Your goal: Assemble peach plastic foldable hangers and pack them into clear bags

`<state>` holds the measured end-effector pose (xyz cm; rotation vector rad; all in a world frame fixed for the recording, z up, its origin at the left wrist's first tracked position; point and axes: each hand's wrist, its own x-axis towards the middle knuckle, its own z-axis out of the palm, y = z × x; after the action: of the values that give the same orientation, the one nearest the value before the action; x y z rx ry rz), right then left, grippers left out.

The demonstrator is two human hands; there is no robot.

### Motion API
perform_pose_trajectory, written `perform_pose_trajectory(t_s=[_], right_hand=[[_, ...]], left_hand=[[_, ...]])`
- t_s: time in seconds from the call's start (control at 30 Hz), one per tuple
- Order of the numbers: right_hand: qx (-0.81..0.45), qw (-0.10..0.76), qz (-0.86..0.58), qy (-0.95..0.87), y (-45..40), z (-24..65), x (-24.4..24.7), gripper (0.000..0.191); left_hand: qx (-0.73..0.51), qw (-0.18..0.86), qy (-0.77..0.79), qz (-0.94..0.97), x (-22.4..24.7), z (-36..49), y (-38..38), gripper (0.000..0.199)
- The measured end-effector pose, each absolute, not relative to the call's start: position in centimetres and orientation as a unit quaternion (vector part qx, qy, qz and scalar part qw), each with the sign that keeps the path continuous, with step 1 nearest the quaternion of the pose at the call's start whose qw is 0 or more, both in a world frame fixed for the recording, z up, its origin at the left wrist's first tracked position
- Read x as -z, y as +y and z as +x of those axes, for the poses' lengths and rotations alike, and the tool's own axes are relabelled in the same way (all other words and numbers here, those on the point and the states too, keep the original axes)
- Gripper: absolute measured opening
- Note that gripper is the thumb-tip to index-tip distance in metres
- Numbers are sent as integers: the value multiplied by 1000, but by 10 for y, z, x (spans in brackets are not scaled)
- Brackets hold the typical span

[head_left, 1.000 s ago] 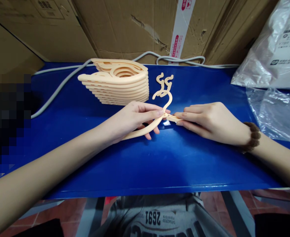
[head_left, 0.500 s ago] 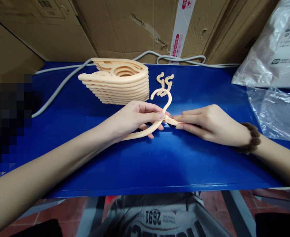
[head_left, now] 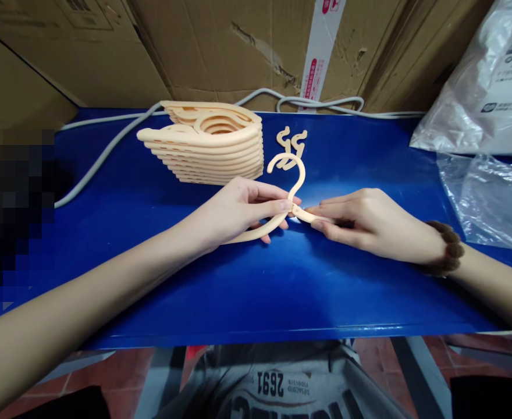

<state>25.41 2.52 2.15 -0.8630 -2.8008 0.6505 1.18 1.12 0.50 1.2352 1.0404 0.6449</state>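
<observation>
A cream plastic clothes hanger (head_left: 301, 174) is held over the blue table, its hook pointing up and away from me. My left hand (head_left: 247, 209) pinches it near the base of the hook, thumb on top, with one arm of the hanger running under the wrist. The other arm lies in the fingers of my right hand (head_left: 365, 224), which hide its far part. Behind the left hand stands a stack of folded cream hangers (head_left: 208, 157). Two small cream hook pieces (head_left: 297, 142) lie just beyond the held hanger's hook.
A grey cable (head_left: 103, 160) runs along the back of the blue table (head_left: 256, 291). Cardboard boxes (head_left: 221, 52) stand behind it. At the right are a white plastic package (head_left: 483, 99) and clear plastic film (head_left: 491, 203). The table's front edge is close to my body.
The right hand has shifted very slightly to the right, and a little more of the hanger's joint shows. Both hands keep their hold on the hanger.
</observation>
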Motion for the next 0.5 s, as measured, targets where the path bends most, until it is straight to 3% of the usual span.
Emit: perform_pose_trajectory(t_s=[0.3, 0.5], right_hand=[[-238, 82, -328, -911, 20, 251, -27, 36], [-264, 82, -319, -907, 21, 251, -28, 24]], left_hand=[[-269, 620, 427, 600, -6, 13, 8, 21], [-259, 602, 430, 621, -7, 13, 6, 22]])
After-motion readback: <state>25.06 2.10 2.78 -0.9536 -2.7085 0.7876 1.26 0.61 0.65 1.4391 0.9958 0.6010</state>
